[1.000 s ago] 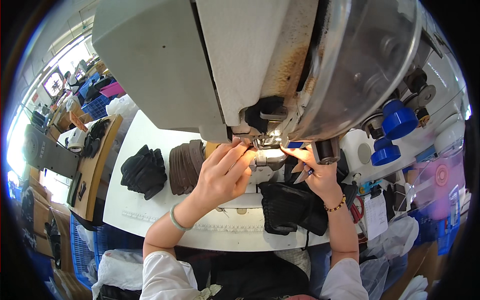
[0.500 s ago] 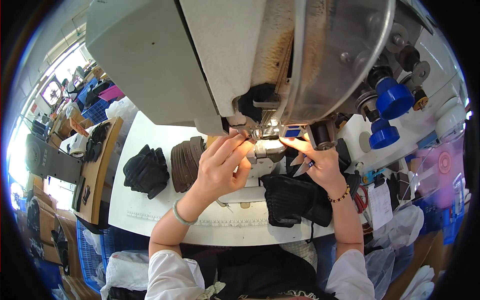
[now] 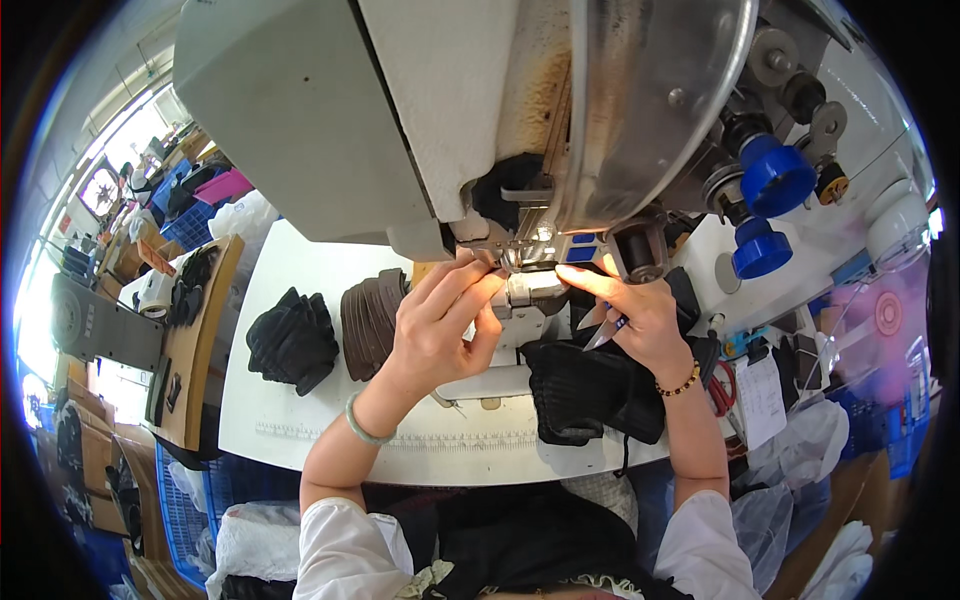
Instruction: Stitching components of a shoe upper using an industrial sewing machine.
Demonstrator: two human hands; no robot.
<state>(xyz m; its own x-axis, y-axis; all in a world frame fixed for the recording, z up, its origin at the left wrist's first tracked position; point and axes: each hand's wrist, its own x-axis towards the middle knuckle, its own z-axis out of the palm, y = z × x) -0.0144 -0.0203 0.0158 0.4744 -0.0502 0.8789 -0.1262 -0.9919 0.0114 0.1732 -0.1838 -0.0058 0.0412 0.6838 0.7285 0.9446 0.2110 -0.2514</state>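
Under the head of a sewing machine [image 3: 300, 120], both my hands meet at the lit needle area. My left hand [image 3: 440, 325] is closed, thumb and fingertips together beside the presser foot; what they pinch is hidden. My right hand [image 3: 645, 320] keeps a pair of thread snips [image 3: 598, 330] in its palm, blades pointing to the left. Its index finger stretches to a narrow dark piece [image 3: 540, 268] lying over the machine's small metal arm [image 3: 535, 290]. Below that hand lies a pile of black ribbed fabric pieces [image 3: 575, 390].
Left on the white table [image 3: 270, 420] are a black fabric bundle [image 3: 293, 342] and a stack of brown strips [image 3: 372, 325]. Blue thread-tension knobs [image 3: 775, 175] stick out at upper right. Red-handled scissors [image 3: 720, 390] lie right of my wrist. A blue basket [image 3: 180, 510] stands lower left.
The machine head and its knobs appear slightly further left in the picture. Both hands stay at the needle area, with the snips still in my right hand.
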